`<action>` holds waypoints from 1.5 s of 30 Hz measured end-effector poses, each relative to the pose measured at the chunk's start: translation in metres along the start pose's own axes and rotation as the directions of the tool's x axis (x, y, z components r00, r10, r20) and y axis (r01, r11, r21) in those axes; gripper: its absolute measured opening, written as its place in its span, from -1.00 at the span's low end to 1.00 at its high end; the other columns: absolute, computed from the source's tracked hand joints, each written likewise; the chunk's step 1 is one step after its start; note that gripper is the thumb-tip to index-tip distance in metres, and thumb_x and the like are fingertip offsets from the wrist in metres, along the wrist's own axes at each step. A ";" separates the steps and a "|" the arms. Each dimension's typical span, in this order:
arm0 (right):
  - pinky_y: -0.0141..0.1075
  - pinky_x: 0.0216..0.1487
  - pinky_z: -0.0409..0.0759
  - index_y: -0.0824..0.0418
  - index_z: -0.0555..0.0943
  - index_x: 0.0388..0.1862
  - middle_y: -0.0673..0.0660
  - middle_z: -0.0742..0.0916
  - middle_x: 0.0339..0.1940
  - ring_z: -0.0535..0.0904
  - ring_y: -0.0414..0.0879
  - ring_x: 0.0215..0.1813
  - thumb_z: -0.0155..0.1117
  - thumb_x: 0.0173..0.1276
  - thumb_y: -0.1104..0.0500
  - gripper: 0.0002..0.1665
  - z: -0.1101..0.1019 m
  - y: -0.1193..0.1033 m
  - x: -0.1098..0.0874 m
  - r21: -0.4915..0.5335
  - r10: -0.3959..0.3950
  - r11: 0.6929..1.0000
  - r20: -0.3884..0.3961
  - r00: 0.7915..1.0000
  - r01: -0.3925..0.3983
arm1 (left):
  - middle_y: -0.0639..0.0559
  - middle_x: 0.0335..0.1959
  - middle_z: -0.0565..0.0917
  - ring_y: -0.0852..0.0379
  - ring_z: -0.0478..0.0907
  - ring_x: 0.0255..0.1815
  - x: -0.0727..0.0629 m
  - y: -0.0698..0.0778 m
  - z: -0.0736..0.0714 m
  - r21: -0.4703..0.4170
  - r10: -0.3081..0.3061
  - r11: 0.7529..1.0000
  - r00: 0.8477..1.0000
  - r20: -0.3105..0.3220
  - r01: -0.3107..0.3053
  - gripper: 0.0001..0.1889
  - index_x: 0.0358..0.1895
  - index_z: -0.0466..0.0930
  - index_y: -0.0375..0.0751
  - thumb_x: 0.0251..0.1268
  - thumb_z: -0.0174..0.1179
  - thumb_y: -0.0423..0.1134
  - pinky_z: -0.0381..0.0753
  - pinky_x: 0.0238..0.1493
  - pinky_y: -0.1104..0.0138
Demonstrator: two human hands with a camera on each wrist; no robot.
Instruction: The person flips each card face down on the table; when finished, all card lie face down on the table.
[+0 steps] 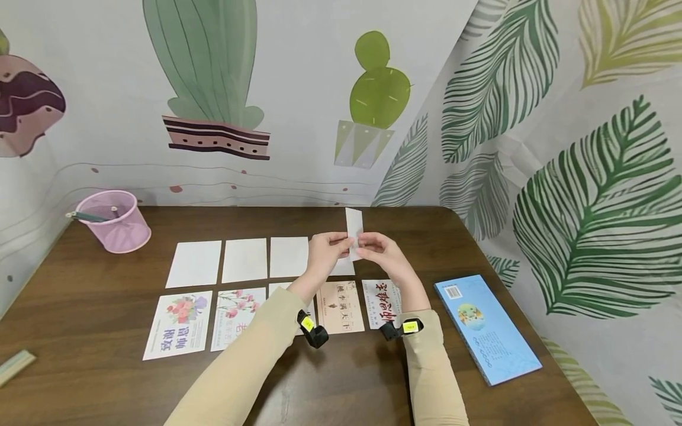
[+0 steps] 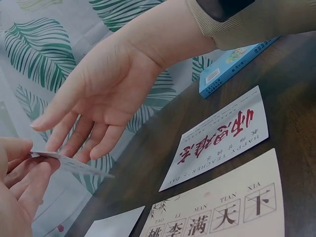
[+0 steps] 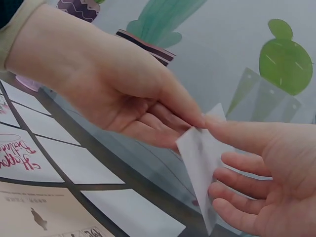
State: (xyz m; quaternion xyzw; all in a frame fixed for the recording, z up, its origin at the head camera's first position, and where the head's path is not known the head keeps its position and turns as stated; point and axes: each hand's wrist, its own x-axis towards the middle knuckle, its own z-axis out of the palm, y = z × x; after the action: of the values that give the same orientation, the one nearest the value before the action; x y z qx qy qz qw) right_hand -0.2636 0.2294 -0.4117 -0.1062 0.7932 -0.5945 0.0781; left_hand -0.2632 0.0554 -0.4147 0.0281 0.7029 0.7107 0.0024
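Observation:
My left hand [image 1: 323, 255] pinches a thin white card [image 1: 354, 228] by its edge, thumb against fingers. The card stands upright above the table, seen nearly edge-on in the left wrist view. On its other side, my right hand [image 1: 387, 255] has its thumb and fingers spread apart, the fingertips at the card. In the right wrist view the right thumb tip [image 3: 212, 122] meets the left thumb across the card's face. Beneath the hands lie a row of blank white cards [image 1: 244, 260] and a nearer row of printed cards, including a beige one [image 1: 340, 307] and one with red writing [image 1: 381, 303].
A pink mesh pen holder [image 1: 128, 228] with pens stands at the back left of the brown table [image 1: 85, 319]. A blue book [image 1: 487, 331] lies at the right. Near the left edge is a pale green bar-shaped object [image 1: 16, 367]. A patterned wall covering rises behind.

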 end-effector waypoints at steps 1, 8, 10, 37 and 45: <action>-0.37 0.12 0.54 0.39 0.44 0.28 0.31 0.59 0.15 0.56 -0.09 0.07 0.27 0.36 0.25 -0.46 -0.001 0.001 0.000 0.001 0.006 1.000 -0.014 1.000 -0.006 | -0.30 -0.08 0.73 -0.08 0.75 -0.17 -0.001 0.000 0.000 0.009 -0.003 1.000 1.000 -0.003 0.003 -0.66 0.04 0.63 -0.47 0.31 0.27 -0.28 0.73 -0.18 0.35; -0.47 0.01 0.56 0.42 0.47 0.23 0.32 0.63 0.08 0.59 -0.26 -0.06 0.26 0.35 0.31 -0.51 -0.010 0.011 -0.001 0.037 0.062 0.998 -0.136 0.989 -0.057 | -0.28 -0.06 0.72 -0.08 0.73 -0.14 -0.003 -0.005 -0.001 0.056 -0.032 0.998 0.999 -0.024 0.034 -0.68 0.06 0.63 -0.43 0.34 0.23 -0.29 0.73 -0.15 0.34; -0.45 0.05 0.56 0.41 0.49 0.23 0.29 0.63 0.07 0.58 -0.25 -0.05 0.26 0.35 0.30 -0.53 -0.014 0.012 -0.002 0.033 0.085 0.996 -0.179 0.980 -0.080 | -0.28 -0.05 0.72 -0.08 0.73 -0.12 -0.004 -0.007 -0.001 0.064 -0.043 0.997 0.999 -0.032 0.045 -0.68 0.06 0.63 -0.43 0.35 0.22 -0.29 0.73 -0.14 0.33; -0.48 -0.21 0.65 0.46 0.47 0.23 0.22 0.66 -0.02 0.63 -0.23 -0.22 0.19 0.41 0.32 -0.55 -0.026 0.037 0.002 0.167 0.271 0.958 -0.260 0.927 -0.233 | -0.32 0.01 0.68 -0.12 0.71 -0.05 -0.006 -0.033 0.015 0.042 -0.112 0.993 0.993 -0.032 0.113 -0.67 0.10 0.57 -0.47 0.40 0.16 -0.30 0.72 -0.12 0.34; -0.48 -0.22 0.60 0.43 0.48 0.23 0.19 0.67 -0.03 0.59 -0.23 -0.22 0.21 0.42 0.28 -0.56 -0.029 0.044 0.001 0.136 0.288 0.957 -0.323 0.902 -0.257 | -0.31 0.07 0.66 -0.11 0.67 0.05 -0.008 -0.038 0.017 0.025 -0.143 0.989 0.990 -0.002 0.144 -0.64 0.18 0.52 -0.45 0.40 0.14 -0.34 0.69 0.01 0.32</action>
State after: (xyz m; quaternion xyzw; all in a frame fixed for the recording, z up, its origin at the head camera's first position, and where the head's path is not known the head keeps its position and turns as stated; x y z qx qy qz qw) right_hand -0.2751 0.2683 -0.4460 0.1133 0.7741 -0.6222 0.0273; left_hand -0.2563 0.0726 -0.4524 -0.0226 0.7121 0.6997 0.0531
